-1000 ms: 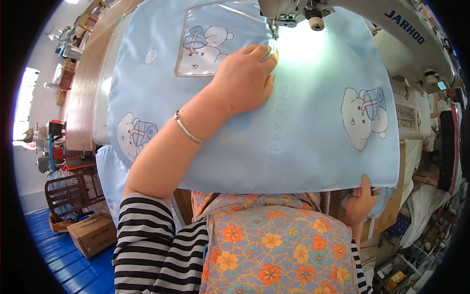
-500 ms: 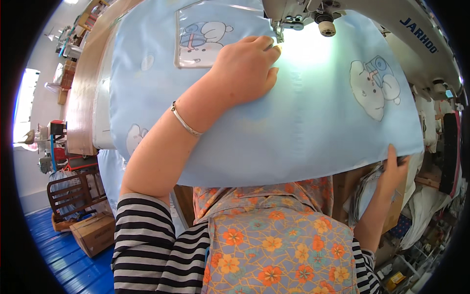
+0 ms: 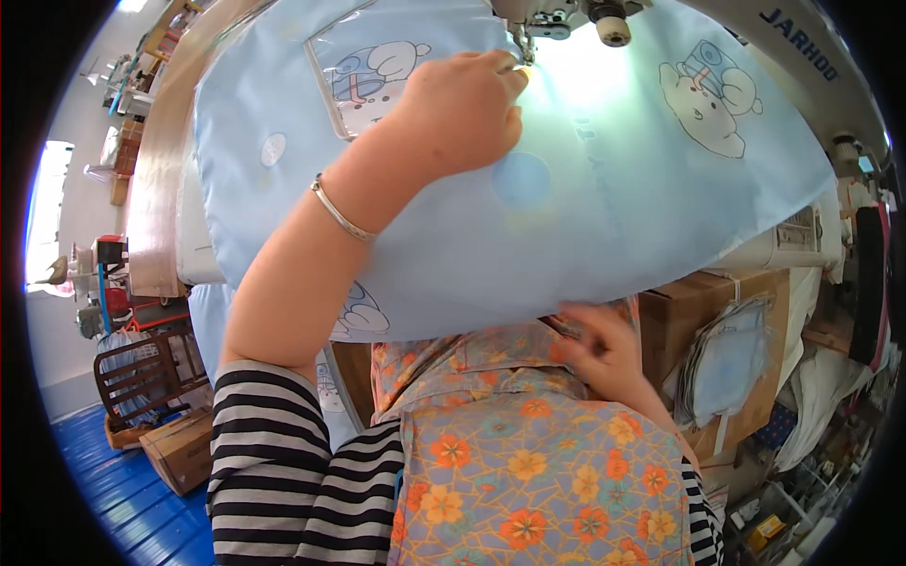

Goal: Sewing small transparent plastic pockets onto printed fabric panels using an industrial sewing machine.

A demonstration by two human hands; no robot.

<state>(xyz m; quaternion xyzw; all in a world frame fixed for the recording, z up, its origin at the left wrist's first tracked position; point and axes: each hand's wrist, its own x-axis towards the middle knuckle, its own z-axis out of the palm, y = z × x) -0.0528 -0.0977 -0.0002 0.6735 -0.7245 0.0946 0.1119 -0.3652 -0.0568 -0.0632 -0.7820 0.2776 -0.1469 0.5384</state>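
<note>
Light-blue fabric (image 3: 425, 255) printed with white cartoon animals spreads under the sewing machine's presser foot (image 3: 526, 47). My left hand (image 3: 467, 108) lies palm down on it, fingers stretched and thumb apart, fingertips right beside the presser foot. Under my left forearm and wrist, a clear plastic pocket (image 3: 330, 90) with a pale border is partly covered. At the fabric's near edge, in front of my apron, my right hand (image 3: 604, 349) is blurred with its fingers curled. A small dark thing shows between those fingers, too smeared to name.
The machine's arm (image 3: 755, 57) crosses the upper right, its lamp lighting the fabric. To the right below the table stands a cardboard box (image 3: 703, 311) with a bundle of light-blue pieces (image 3: 727, 363) on its side. A brown chair (image 3: 146, 373) and carton (image 3: 179, 448) are lower left.
My right hand has left the fabric's right corner and moved left to the middle of the near edge. The fabric has turned and shifted; my left hand has moved slightly left and away from me.
</note>
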